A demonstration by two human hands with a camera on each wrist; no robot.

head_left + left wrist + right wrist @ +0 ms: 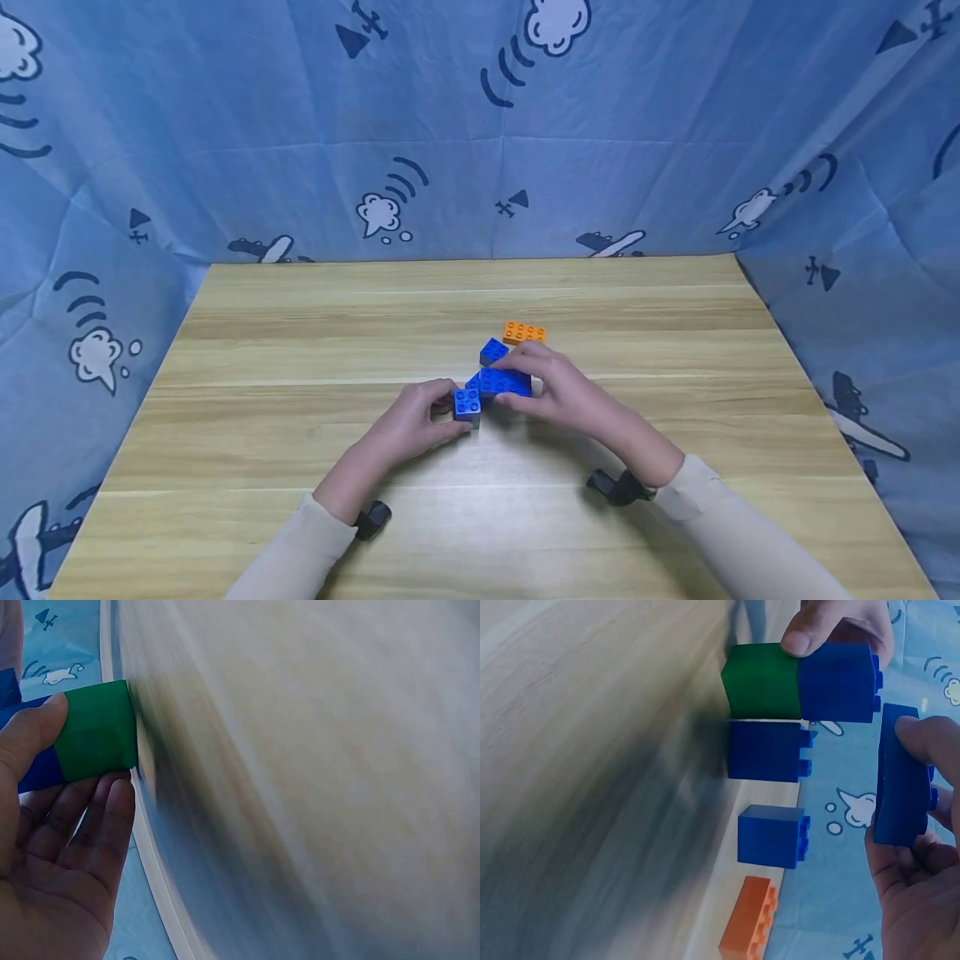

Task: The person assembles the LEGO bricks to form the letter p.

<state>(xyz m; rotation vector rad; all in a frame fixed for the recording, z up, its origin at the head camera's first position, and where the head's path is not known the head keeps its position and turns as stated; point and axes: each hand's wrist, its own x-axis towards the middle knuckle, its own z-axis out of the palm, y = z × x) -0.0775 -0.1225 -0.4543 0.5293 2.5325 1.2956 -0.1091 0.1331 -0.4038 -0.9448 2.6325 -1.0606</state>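
My left hand [415, 423] pinches a two-block stack that stands on the table. Its lower block is green [761, 682] and its upper one a blue block [467, 400] with studs on top. A long, thin blue brick [507, 382] is between the thumb and fingers of my right hand [553, 385]. In the right wrist view this long brick [901, 780] is raised off the table, just above the stack's level and apart from it. Close beside the stack sits another blue block [765, 750], mostly covered in the head view.
Farther back, a separate blue block [493, 352] rests on the wooden table [300, 350]. Just behind it lies an orange brick [524, 332] with studs up. A blue patterned cloth [450, 100] hangs along the table's back and sides.
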